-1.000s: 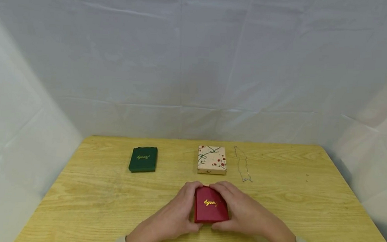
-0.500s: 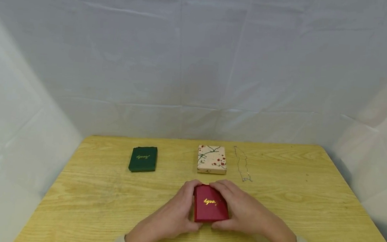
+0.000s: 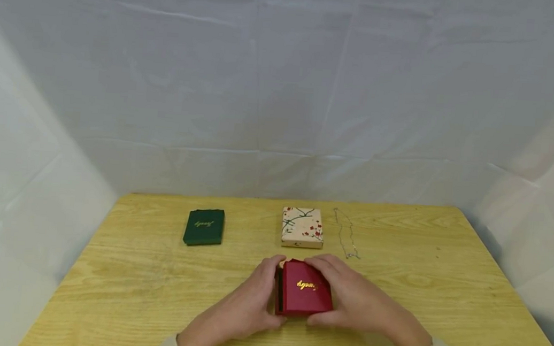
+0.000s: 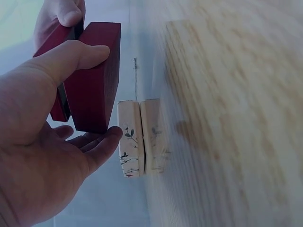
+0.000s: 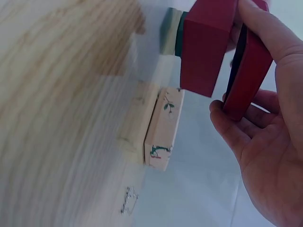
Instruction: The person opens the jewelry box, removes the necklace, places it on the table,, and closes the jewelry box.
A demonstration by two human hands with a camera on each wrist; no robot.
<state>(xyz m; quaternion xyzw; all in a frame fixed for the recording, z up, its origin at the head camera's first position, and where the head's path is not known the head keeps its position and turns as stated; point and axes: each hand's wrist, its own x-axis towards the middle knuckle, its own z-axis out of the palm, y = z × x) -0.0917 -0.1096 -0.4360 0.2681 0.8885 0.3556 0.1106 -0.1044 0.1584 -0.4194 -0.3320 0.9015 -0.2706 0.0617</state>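
A red jewelry box with gold lettering is held in front of me, its lid [image 3: 309, 299] parted from its base [image 4: 92, 101]. My left hand [image 3: 247, 300] grips the base by opposite sides, thumb along one and fingertips at the other. The lid is pinched by my right hand [image 3: 352, 299], tilted over the base and shifted to the right. A dark strip of the box's inside shows along the left edge. In the right wrist view, a gap separates the lid [image 5: 248, 71] from the base [image 5: 206, 54], which hangs above the table.
Behind the hands lies a beige floral-patterned box [image 3: 303, 228]. Right of it, a thin silver necklace [image 3: 346, 234] is laid out on the wooden table [image 3: 143, 287]. A dark green jewelry box [image 3: 204, 227] sits at the back left. White sheeting [image 3: 283, 87] surrounds the table.
The red box's lid has come up off its base and moved right with my right hand, exposing the dark inside. The left hand keeps its hold. The other things stay put.
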